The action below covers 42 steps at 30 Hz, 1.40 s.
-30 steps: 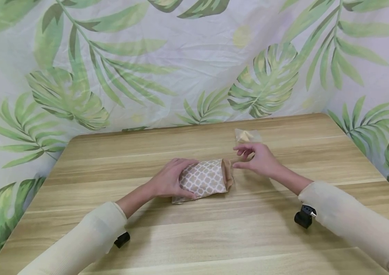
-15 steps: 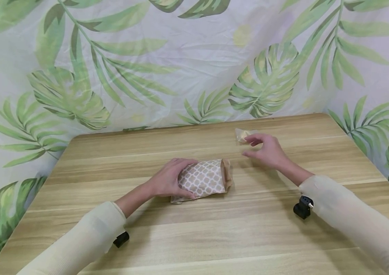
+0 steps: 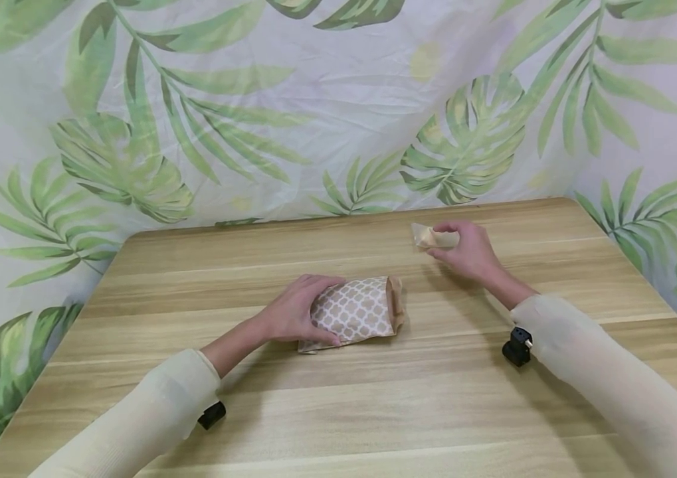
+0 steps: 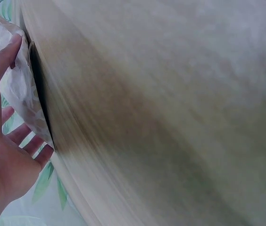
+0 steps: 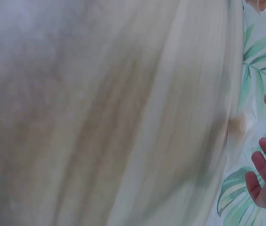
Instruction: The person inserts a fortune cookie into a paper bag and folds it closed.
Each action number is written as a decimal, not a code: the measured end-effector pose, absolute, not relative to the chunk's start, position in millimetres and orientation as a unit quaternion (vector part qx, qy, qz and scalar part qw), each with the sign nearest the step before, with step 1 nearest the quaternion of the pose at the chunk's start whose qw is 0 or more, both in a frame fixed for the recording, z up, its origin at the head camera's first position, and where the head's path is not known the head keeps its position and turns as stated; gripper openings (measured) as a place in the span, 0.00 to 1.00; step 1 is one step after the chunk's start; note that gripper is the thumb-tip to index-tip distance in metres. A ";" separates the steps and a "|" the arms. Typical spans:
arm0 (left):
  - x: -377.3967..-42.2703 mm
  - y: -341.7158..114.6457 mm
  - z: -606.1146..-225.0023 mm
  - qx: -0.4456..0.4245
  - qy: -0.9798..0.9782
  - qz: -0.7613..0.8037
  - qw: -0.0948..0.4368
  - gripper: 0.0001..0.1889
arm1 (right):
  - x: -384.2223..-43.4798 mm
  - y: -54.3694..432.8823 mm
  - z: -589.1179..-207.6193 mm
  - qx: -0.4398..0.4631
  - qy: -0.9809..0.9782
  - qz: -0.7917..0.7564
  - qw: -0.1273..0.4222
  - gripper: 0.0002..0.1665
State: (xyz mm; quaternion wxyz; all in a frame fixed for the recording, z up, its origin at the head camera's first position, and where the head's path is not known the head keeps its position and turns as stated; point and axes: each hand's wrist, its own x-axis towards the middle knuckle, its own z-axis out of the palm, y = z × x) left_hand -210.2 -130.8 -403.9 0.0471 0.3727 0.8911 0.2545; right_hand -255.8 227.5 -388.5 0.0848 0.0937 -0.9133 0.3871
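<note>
My left hand (image 3: 296, 311) holds a paper bag (image 3: 356, 309) with a tan and white lattice print, thumb on the near side and fingers over the far side. The bag lies on its side, its open brown mouth facing right. In the left wrist view the thumb and fingers lie along the bag (image 4: 20, 77). Farther back, my right hand (image 3: 468, 251) is at a small clear packet (image 3: 424, 236) with a pale yellow pointed piece inside, thumb and forefinger spread about its right end. The right wrist view shows the fingers parted, beside the packet (image 5: 239, 129).
Both hands are over a wood-grain table (image 3: 338, 411). Behind its back edge hangs a pale cloth (image 3: 338, 119) printed with green leaves. A black device (image 3: 517, 346) sits under the right sleeve, another (image 3: 212, 415) under the left.
My right hand has moved from beside the bag's mouth, back and to the right, to the clear packet. The left hand and the bag have stayed in place.
</note>
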 end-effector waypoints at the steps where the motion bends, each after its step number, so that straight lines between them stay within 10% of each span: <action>1: -210.2 -130.8 -403.5 0.373 0.891 0.255 0.047 0.56 | -256.7 228.3 -388.0 0.097 -0.916 0.381 0.083 0.27; 12: -212.3 -130.2 -405.1 0.374 0.890 0.257 0.052 0.55 | -269.2 235.7 -387.7 0.146 -0.939 0.311 -0.032 0.44; 42: -212.0 -131.4 -404.9 0.376 0.887 0.261 0.051 0.56 | -280.2 239.8 -382.4 0.183 -0.941 0.280 -0.047 0.54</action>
